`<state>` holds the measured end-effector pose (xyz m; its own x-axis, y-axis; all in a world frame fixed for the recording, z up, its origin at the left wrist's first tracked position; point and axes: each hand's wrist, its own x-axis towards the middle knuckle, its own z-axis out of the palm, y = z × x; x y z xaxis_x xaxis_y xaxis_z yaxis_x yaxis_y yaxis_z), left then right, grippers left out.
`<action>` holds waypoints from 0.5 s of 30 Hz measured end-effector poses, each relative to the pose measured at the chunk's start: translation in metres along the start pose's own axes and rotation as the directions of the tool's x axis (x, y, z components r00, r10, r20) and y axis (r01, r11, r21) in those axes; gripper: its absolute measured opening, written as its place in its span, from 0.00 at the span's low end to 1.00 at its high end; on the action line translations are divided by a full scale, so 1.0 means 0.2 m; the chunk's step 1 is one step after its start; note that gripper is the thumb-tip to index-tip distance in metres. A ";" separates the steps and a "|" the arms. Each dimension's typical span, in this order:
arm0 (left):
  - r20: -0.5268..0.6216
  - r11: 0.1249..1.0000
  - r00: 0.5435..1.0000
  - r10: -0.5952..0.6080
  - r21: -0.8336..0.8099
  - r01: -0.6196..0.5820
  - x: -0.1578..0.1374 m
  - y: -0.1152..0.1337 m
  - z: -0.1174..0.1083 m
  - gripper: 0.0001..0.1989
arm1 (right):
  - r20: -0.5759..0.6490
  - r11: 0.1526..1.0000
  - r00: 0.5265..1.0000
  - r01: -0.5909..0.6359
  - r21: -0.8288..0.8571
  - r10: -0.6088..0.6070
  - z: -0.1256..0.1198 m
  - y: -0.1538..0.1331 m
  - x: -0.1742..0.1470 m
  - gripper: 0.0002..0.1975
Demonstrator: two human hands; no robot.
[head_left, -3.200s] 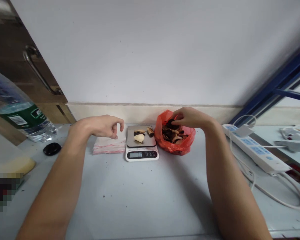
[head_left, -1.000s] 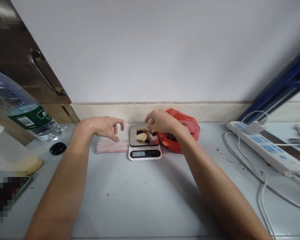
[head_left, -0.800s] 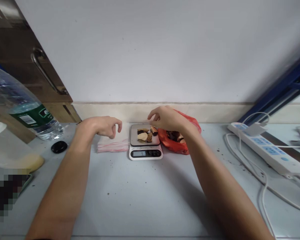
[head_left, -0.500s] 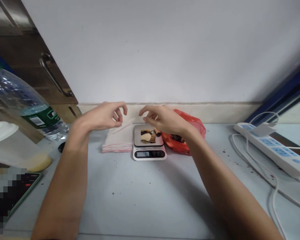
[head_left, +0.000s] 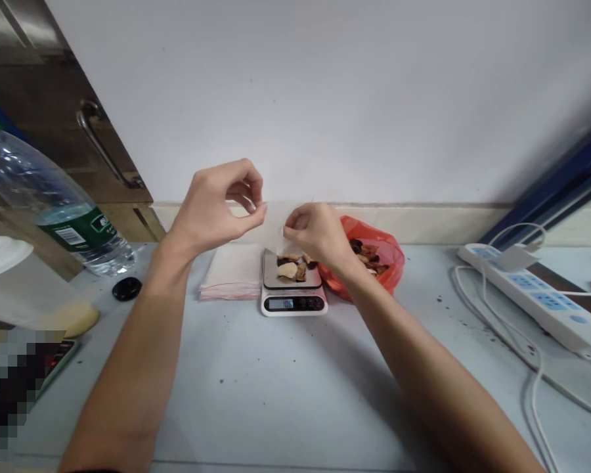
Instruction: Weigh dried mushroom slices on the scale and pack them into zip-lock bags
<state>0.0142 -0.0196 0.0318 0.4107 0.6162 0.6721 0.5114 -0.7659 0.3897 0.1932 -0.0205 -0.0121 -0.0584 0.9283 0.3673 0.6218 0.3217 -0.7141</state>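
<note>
Between my two hands hangs a thin clear plastic bag (head_left: 274,228), hard to see against the pale wall. My left hand (head_left: 221,203) pinches its left side with thumb and fingertips. On the other side, the curled fingers of my right hand (head_left: 318,230) grip it. Below them stands a small white digital kitchen scale (head_left: 294,307) with a lit display. Several dried brown and pale slices (head_left: 289,270) lie on its plate. A stack of clear zip bags (head_left: 231,276) with red edges is left of the scale. The open red plastic bag (head_left: 394,263), right of it, contains more dried pieces.
A large water bottle (head_left: 86,226) leans at the left beside a white-lidded plastic tub (head_left: 24,289). A black oval object (head_left: 127,288) lies nearby. On the right are a white power strip (head_left: 536,289) and loose cables (head_left: 505,351). The wall (head_left: 325,118) closes off the back.
Both hands have closed on the clear bag, lifted off the stack. My left hand rose and moved right. The scale's display changed, and more of the red bag's contents shows.
</note>
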 end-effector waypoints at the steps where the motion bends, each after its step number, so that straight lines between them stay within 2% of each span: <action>1: 0.021 1.000 1.000 0.020 -0.003 -0.020 0.00 0.00 0.00 0.08 | -0.018 1.000 1.000 0.010 0.028 -0.009 -0.01 0.00 0.00 0.06; 2: 0.069 0.999 0.997 0.033 0.003 -0.033 0.00 0.00 -0.01 0.13 | -0.018 0.998 0.999 0.028 0.050 -0.027 -0.02 0.01 0.01 0.07; 4: 0.223 0.998 0.974 0.036 0.044 -0.047 -0.01 -0.02 -0.01 0.30 | 0.027 0.992 0.996 0.080 0.096 -0.083 -0.06 0.01 0.01 0.12; 6: 0.386 0.994 0.923 -0.010 0.101 -0.032 -0.02 -0.04 -0.01 0.46 | 0.102 0.981 0.984 0.127 0.145 -0.143 -0.09 0.01 0.00 0.18; 8: 0.494 0.990 0.866 -0.078 0.138 0.011 -0.02 -0.06 0.00 0.55 | 0.178 0.972 0.967 0.150 0.180 -0.183 -0.10 0.01 0.00 0.21; 10: 0.540 0.985 0.832 -0.131 0.164 0.049 -0.03 -0.07 0.02 0.55 | 0.240 0.967 0.948 0.166 0.192 -0.210 -0.10 0.00 -0.01 0.23; 12: 0.547 0.982 0.821 -0.161 0.176 0.075 -0.02 -0.08 0.03 0.52 | 0.291 0.962 0.927 0.183 0.201 -0.237 -0.09 0.01 -0.01 0.22; 15: 0.541 0.970 0.813 -0.215 0.214 0.114 -0.02 -0.10 0.01 0.48 | 0.306 0.957 0.923 0.164 0.240 -0.235 -0.08 0.03 -0.01 0.14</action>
<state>0.0045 -0.0070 0.0194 0.6324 0.7649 0.1226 0.7045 -0.6337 0.3195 0.2095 -0.0230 -0.0062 -0.4385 0.8382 0.3242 0.3984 0.5046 -0.7659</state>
